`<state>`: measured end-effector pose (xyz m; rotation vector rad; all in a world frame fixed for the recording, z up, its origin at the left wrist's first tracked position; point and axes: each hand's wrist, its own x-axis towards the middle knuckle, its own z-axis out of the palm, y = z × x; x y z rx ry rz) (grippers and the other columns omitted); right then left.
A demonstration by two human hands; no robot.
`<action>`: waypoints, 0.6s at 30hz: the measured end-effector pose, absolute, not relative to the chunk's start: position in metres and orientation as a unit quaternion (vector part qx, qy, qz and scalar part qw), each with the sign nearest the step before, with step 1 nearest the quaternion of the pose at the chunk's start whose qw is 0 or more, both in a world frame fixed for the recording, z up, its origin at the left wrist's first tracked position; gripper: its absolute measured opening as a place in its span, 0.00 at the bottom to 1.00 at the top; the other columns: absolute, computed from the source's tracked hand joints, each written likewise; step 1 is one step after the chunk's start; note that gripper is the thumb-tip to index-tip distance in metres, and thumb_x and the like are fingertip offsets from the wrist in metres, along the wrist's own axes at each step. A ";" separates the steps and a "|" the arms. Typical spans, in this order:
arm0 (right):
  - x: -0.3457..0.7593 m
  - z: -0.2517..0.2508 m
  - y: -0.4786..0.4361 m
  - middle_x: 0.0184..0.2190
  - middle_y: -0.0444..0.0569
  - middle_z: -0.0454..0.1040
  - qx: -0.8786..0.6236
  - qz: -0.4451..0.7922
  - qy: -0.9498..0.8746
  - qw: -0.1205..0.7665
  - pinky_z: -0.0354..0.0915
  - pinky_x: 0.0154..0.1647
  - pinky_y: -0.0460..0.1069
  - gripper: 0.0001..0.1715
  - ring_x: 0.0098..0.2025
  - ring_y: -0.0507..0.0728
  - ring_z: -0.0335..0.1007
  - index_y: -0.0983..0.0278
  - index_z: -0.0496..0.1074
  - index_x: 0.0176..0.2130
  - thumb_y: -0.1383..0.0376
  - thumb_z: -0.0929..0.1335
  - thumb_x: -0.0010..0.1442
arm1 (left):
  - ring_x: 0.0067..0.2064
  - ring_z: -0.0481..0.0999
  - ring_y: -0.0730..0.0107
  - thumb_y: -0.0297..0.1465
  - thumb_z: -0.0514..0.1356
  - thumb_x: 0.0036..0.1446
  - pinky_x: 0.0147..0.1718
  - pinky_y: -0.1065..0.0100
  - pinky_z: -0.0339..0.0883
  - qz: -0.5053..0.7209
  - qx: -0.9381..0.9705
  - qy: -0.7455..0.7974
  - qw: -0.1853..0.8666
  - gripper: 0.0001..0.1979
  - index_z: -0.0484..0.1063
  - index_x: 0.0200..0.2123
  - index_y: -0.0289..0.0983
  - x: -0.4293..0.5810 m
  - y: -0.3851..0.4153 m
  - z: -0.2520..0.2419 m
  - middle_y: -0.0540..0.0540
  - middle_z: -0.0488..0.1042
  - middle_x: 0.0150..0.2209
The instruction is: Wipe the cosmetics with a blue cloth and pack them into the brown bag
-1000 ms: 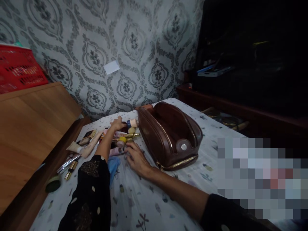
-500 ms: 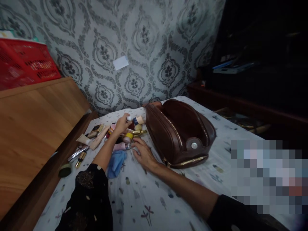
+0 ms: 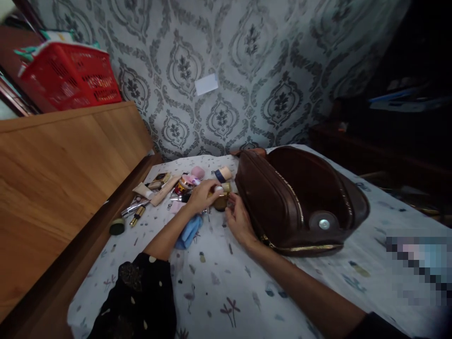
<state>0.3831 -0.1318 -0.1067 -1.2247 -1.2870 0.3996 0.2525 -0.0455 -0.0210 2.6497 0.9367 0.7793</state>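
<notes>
My left hand point(image 3: 203, 197) is closed on a small brown bottle with a white cap point(image 3: 219, 189), whose lower part looks dark and blurred. To its right, my right hand point(image 3: 240, 220) has its fingers loosely curved and apart, with the fingertips beside the bottle. I cannot tell whether they touch it. Just beyond the hands lies a cream and navy jar point(image 3: 223, 174). A pink sponge-like piece point(image 3: 197, 172) and several cosmetics sit to the left. Under my left wrist is a crumpled blue cloth point(image 3: 189, 232).
An open brown leather bag point(image 3: 259, 197) stands right of my hands. Cosmetic tubes point(image 3: 165, 190), a gold lipstick tube point(image 3: 137, 216) and a dark green jar point(image 3: 117, 226) lie on the left. A wooden panel point(image 3: 77, 155) with a red basket point(image 3: 76, 77) borders the patterned sheet point(image 3: 208, 292).
My left hand has drawn the white-capped bottle back and closer to my right hand. My right hand has shifted towards the bag's side. The camera view has turned left.
</notes>
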 end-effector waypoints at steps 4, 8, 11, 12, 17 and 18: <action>0.385 -0.106 -0.132 0.50 0.58 0.72 -0.541 0.157 -0.601 0.567 0.68 0.53 0.61 0.23 0.53 0.63 0.70 0.63 0.66 0.54 0.66 0.62 0.59 | 0.45 0.75 0.64 0.36 0.47 0.68 0.46 0.66 0.68 0.257 0.883 0.367 0.139 0.16 0.70 0.45 0.35 0.255 -0.025 -0.022 0.43 0.76 0.43; 0.385 -0.105 -0.132 0.51 0.58 0.72 -0.544 0.152 -0.615 0.550 0.66 0.55 0.62 0.19 0.54 0.64 0.69 0.64 0.70 0.49 0.65 0.63 0.58 | 0.44 0.75 0.61 0.40 0.54 0.63 0.47 0.63 0.67 0.174 0.890 0.387 0.169 0.16 0.73 0.46 0.35 0.264 0.001 -0.018 0.43 0.78 0.40; 0.385 -0.106 -0.132 0.53 0.59 0.70 -0.552 0.154 -0.619 0.537 0.67 0.55 0.61 0.18 0.55 0.64 0.68 0.64 0.73 0.47 0.66 0.63 0.57 | 0.39 0.76 0.61 0.44 0.58 0.60 0.42 0.65 0.68 0.097 0.893 0.386 0.211 0.20 0.74 0.44 0.34 0.272 0.018 -0.011 0.43 0.79 0.38; 0.385 -0.107 -0.132 0.54 0.59 0.69 -0.554 0.154 -0.621 0.533 0.66 0.55 0.61 0.17 0.55 0.64 0.68 0.64 0.73 0.46 0.67 0.64 0.57 | 0.38 0.76 0.62 0.46 0.59 0.58 0.40 0.66 0.68 0.074 0.891 0.386 0.225 0.21 0.75 0.42 0.34 0.274 0.022 -0.008 0.44 0.79 0.37; 0.382 -0.107 -0.135 0.57 0.58 0.66 -0.563 0.141 -0.641 0.502 0.61 0.61 0.63 0.21 0.61 0.65 0.63 0.62 0.76 0.48 0.70 0.65 0.55 | 0.35 0.75 0.63 0.49 0.64 0.51 0.37 0.68 0.68 0.033 0.880 0.390 0.268 0.24 0.76 0.37 0.33 0.281 0.030 0.001 0.46 0.78 0.33; 0.382 -0.106 -0.136 0.57 0.57 0.65 -0.564 0.142 -0.641 0.501 0.60 0.62 0.63 0.22 0.61 0.65 0.63 0.62 0.76 0.48 0.71 0.65 0.55 | 0.36 0.75 0.63 0.49 0.64 0.51 0.37 0.68 0.68 0.039 0.878 0.389 0.275 0.25 0.76 0.39 0.32 0.282 0.029 0.001 0.46 0.78 0.33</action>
